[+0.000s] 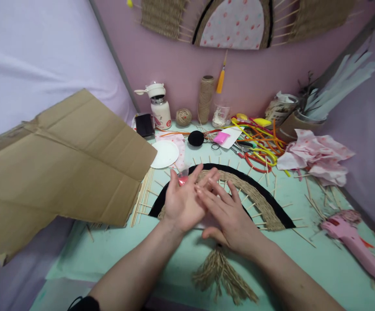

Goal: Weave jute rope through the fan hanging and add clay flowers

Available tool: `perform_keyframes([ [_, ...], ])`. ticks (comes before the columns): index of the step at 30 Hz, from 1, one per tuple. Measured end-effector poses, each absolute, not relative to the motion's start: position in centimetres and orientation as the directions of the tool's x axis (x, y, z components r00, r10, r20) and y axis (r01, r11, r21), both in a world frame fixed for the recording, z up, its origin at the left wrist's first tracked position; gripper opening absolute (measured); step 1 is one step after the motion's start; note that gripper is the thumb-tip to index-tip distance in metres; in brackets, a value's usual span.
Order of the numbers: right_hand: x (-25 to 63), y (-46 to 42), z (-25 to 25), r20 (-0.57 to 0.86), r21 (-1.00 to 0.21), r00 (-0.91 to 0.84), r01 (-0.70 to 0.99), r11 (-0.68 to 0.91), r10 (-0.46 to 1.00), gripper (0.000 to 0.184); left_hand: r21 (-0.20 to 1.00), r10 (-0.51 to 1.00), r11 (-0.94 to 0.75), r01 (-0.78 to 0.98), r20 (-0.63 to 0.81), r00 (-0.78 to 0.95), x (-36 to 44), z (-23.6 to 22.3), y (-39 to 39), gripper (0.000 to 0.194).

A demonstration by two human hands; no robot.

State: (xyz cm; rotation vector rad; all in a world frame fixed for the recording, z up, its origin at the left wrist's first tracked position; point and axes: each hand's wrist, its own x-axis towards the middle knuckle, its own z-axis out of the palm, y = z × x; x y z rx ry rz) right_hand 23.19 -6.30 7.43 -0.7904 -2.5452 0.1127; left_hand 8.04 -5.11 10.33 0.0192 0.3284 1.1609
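Observation:
Palm up, my left hand (184, 205) is open with its fingers spread. Across its palm and fingers rests my right hand (231, 216), palm down, fingers stretched out and touching the left one. I make out nothing held in either hand. Beneath them lies a half-round woven piece (259, 194) of tan twine with a black border and thin sticks poking out; my hands hide its middle. A small clear packet with something red-pink (182, 179) shows beside my left thumb. Below my hands, a frayed twine tassel (221, 274) hangs toward the table's front.
A large cardboard sheet (77, 168) juts in from the left, beside a white disc (165, 154). A pink glue gun (352, 239) lies at right, near crumpled dotted fabric (317, 155). Behind stand a white bottle (160, 113), a twine spool (206, 99) and scissors (260, 160).

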Motion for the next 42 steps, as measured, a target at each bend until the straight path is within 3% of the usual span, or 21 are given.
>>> perform_keyframes([
  [3,23.0,-6.5,7.5,0.403,-0.238,-0.747,0.472,0.849,0.528,0.085,0.178,0.862,0.482,-0.858,-0.272,0.428,8.5,10.0,-5.3,0.075],
  [9,23.3,-6.3,7.7,0.405,-0.259,-0.731,0.484,0.836,0.549,0.080,0.194,0.925,0.337,-0.921,-0.250,0.285,7.8,10.0,-4.9,0.067],
  [12,23.3,-6.2,7.8,0.398,-0.262,-0.716,0.511,0.819,0.574,0.085,0.165,0.881,0.432,-0.887,-0.286,0.376,8.4,10.0,-5.2,0.068],
  [15,23.2,-6.5,7.9,0.414,-0.282,-0.754,0.426,0.859,0.510,0.083,0.166,0.851,0.487,-0.858,-0.310,0.423,8.6,9.9,-5.3,0.070],
  [17,23.2,-6.6,8.0,0.435,-0.290,-0.763,0.384,0.876,0.479,0.080,0.182,0.885,0.426,-0.886,-0.289,0.365,8.2,9.9,-5.1,0.070],
  [20,23.4,-6.4,7.7,0.429,-0.283,-0.730,0.451,0.846,0.532,0.082,0.178,0.921,0.350,-0.920,-0.244,0.303,7.8,9.9,-4.9,0.067],
  [24,23.3,-6.2,7.4,0.427,-0.285,-0.693,0.506,0.814,0.581,0.093,0.128,0.861,0.480,-0.868,-0.257,0.439,8.8,9.7,-5.5,0.066],
  [28,23.1,-6.6,7.4,0.418,-0.335,-0.745,0.406,0.850,0.520,0.093,0.137,0.854,0.486,-0.863,-0.283,0.436,9.3,9.5,-5.5,0.070],
  [34,23.5,-6.3,7.3,0.418,-0.436,-0.697,0.408,0.802,0.583,0.092,0.130,0.884,0.420,-0.898,-0.281,0.373,9.1,9.2,-5.1,0.072],
  [42,23.5,-6.2,7.4,0.455,-0.315,-0.708,0.439,0.841,0.540,0.085,0.161,0.920,0.339,-0.927,-0.261,0.291,8.4,9.3,-4.9,0.068],
])
